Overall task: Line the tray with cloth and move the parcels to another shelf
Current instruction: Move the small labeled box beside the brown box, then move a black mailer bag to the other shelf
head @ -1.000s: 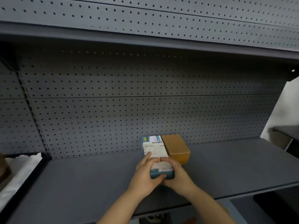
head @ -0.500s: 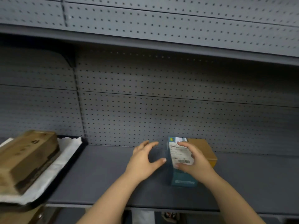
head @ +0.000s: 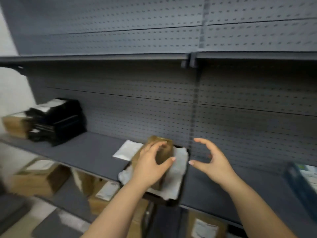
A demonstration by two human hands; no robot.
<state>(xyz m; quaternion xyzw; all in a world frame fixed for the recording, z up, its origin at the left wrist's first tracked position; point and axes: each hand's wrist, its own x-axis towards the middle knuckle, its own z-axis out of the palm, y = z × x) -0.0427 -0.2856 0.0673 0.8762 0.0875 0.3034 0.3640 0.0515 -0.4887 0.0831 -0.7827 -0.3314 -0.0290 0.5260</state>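
Left hand (head: 151, 167) cupped over cardboard box (head: 164, 152), grip unclear; right hand (head: 212, 160) open, empty, just right of it; box likely needed both sides clamped before lifting

Bare shelf (head: 89, 150) lay open in two stretches: a wide one between the stack of black trays (head: 58, 121) and the white packet (head: 127, 149), and another right of the tray (head: 155, 196), as far as the blue parcel (head: 301, 182) at the frame's edge. The brown box (head: 164, 148) stood on the cloth (head: 178, 170) in the tray, filling much of it — the packet lay just beside the tray's left. The upper shelf (head: 103, 58) capped the reach overhead, and the pegboard wall (head: 137, 114) closed it behind.
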